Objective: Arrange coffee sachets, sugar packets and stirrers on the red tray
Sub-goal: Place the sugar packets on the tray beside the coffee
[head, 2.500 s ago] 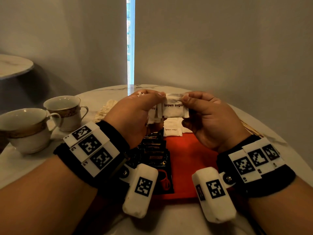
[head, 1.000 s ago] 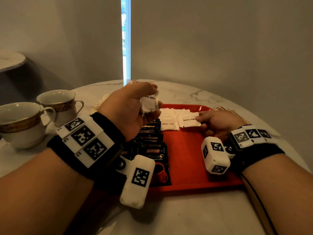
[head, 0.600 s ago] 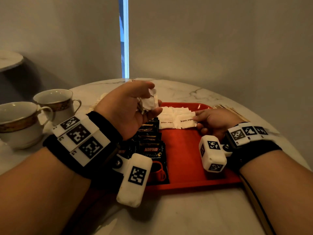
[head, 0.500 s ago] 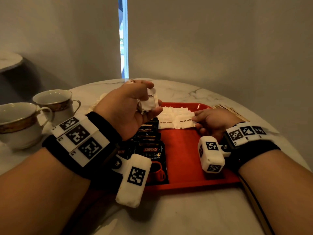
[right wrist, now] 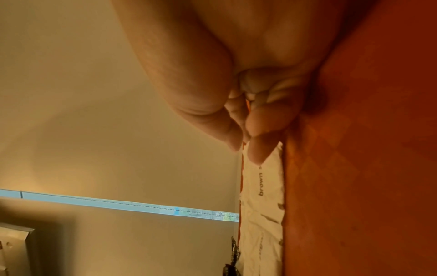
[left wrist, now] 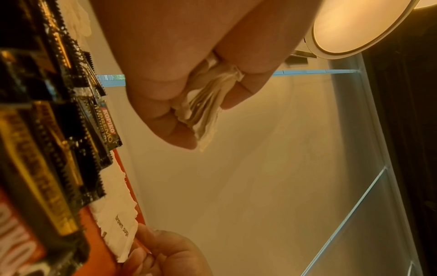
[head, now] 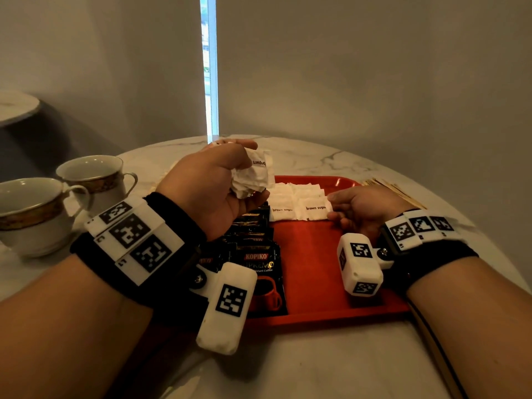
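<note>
Sugar packets [head: 299, 204] lay in rows at far end of red tray [head: 313, 254]; right hand [head: 359, 210] pinched nearest packet's edge. Left hand [head: 213, 185] gripped a bunch of spare sugar pkts [head: 253, 177] above tray. Coffee sachets [head: 256, 249] were placed on tray's left side. Stirrers [head: 394, 191] remained off-tray, partly hidden behind right hand; qty unclear.
</note>
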Action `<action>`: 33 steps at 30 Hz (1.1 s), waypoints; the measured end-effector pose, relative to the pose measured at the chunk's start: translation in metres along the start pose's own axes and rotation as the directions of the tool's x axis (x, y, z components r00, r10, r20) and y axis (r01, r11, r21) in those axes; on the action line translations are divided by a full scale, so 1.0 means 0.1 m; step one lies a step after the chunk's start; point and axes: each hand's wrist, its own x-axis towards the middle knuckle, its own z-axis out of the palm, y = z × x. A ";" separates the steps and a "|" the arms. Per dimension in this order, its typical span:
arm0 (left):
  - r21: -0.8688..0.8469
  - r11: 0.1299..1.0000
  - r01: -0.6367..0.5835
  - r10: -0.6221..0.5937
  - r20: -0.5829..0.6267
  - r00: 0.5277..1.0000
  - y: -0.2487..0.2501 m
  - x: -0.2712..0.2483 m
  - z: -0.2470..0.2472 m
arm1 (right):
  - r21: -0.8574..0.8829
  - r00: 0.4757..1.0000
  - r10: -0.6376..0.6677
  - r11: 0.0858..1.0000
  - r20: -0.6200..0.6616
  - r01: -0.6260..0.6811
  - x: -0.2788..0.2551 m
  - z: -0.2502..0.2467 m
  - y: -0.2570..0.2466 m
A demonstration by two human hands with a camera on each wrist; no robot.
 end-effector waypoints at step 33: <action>0.076 0.994 -0.084 0.072 0.145 0.987 -0.04 -0.06 0.02 | 0.205 0.798 -0.471 0.882 0.377 0.424 -0.79 0.41 -0.25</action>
